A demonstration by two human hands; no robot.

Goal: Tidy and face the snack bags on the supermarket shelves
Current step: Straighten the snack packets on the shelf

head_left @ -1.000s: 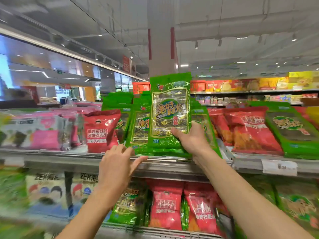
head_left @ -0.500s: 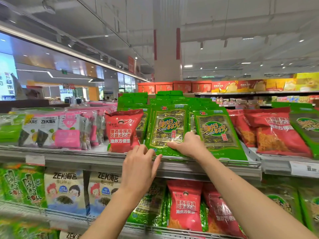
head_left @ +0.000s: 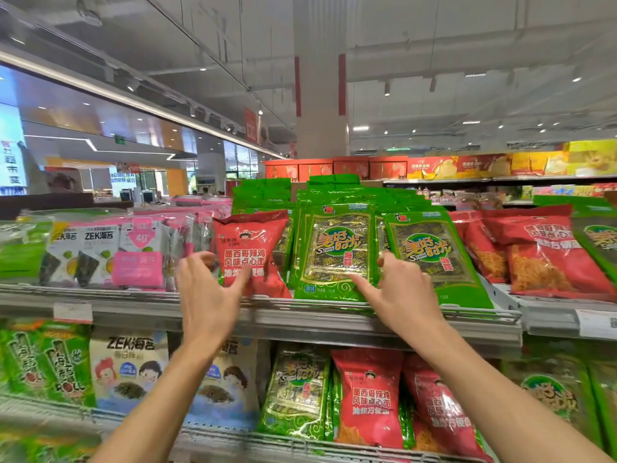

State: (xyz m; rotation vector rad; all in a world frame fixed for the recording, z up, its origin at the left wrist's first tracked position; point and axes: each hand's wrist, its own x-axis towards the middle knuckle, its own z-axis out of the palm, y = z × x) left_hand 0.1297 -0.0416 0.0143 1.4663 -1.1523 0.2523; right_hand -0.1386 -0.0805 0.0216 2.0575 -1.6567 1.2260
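Snack bags are sitting in rows on two tiers of a supermarket shelf (head_left: 300, 324), the largest thing in view, its grey front rail running across the middle of the frame. On the upper tier, a block of green seaweed bags (head_left: 337, 248) is standing upright at centre, facing forward, with a second green seaweed bag (head_left: 430, 255) leaning just beside it on the right. Further right, red noodle-snack bags (head_left: 541, 255) are lying tilted back. Left of centre, a single red bag (head_left: 248, 248) is standing in front of the green stack, and beyond it pink and white seaweed packs (head_left: 110, 255) are filling the left end. On the lower tier, white ZEK packs (head_left: 128, 365), another green bag (head_left: 297, 389) and red bags (head_left: 370, 396) are standing side by side. The left hand (head_left: 207, 295) is reaching up with fingers spread and loosely bent, gripping nothing; its fingertips are lying at the lower left edge of the red bag, contact uncertain because of blur. The right hand (head_left: 400, 292) is also open, fingers extended, the index finger pressing on the lower front of the centre green bag and the thumb resting at its right edge. A white price tag (head_left: 72, 312) is hanging on the rail at left.
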